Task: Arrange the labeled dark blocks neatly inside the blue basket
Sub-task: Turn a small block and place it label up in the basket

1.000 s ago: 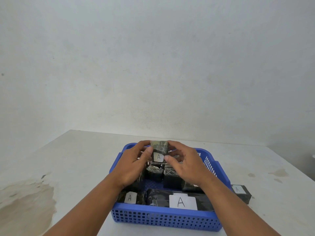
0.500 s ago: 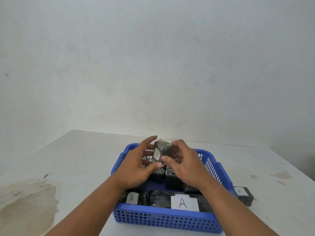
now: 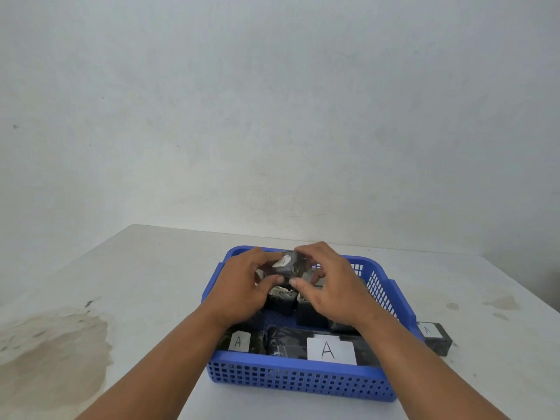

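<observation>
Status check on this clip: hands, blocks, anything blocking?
Left hand and right hand both gripping one labelled dark block over the blue plastic basket. One labelled block outside, right. Nothing obstructing.

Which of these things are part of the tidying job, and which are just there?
Part of the job:
- blue basket
- held block, gripped by left hand and right hand
- large labelled block and small labelled block in the basket
- stray block on the table, right of the basket

Just there:
- white table
- brown stain
- wall
</observation>
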The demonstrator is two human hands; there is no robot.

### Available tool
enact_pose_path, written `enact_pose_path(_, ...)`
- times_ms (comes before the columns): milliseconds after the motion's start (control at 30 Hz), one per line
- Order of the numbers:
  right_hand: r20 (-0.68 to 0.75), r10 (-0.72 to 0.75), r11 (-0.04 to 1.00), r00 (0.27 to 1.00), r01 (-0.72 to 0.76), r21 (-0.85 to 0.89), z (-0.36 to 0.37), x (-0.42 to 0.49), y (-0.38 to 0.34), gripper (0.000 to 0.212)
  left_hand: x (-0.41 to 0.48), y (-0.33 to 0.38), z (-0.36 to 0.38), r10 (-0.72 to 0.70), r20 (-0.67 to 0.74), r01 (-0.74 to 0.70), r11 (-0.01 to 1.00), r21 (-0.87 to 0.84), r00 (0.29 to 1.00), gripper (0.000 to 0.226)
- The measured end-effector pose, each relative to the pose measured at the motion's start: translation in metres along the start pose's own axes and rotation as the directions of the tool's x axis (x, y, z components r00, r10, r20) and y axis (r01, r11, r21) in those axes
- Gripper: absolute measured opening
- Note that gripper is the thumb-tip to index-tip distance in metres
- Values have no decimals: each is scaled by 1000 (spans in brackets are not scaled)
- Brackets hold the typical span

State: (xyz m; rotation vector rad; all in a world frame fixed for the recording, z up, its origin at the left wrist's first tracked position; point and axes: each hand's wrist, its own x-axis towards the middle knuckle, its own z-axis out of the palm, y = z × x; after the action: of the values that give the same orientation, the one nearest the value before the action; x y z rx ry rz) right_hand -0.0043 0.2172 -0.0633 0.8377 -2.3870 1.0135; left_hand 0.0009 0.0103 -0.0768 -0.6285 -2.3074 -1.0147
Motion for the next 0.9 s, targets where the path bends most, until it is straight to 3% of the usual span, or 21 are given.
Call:
enact_pose_path(67,37,22,1000,999,-21,-18,0,-1,-1,58,-2,1,-1,-3,16,3,1000,6,1000,37)
enact_pose_path(133,97,30,997,995,-22,-80,0,-2,0,46,-3,2,-3,-42,5,43,998,-40,999,34)
enact_pose_path(233,207,94,987,974,-64,-147,-2,-3,-1,35,0,1,-7,-227,-100,195,945,-262,969,31)
enact_pose_path(333,328,109,990,938,-74,-116,2,-2,0,32,3,-3,-6,-340,-125,289,905,-312,932,24)
enact_pose_path(700,522,93,980,848,14,-198,16,2,-2,23,6,-16,1,-339,-55,319,921,-225,939,24)
enact_pose_path(900,591,167,957,789,14,-289,16,3,-7,27,7,-16,2,-323,-38,312,935,-168,946,25)
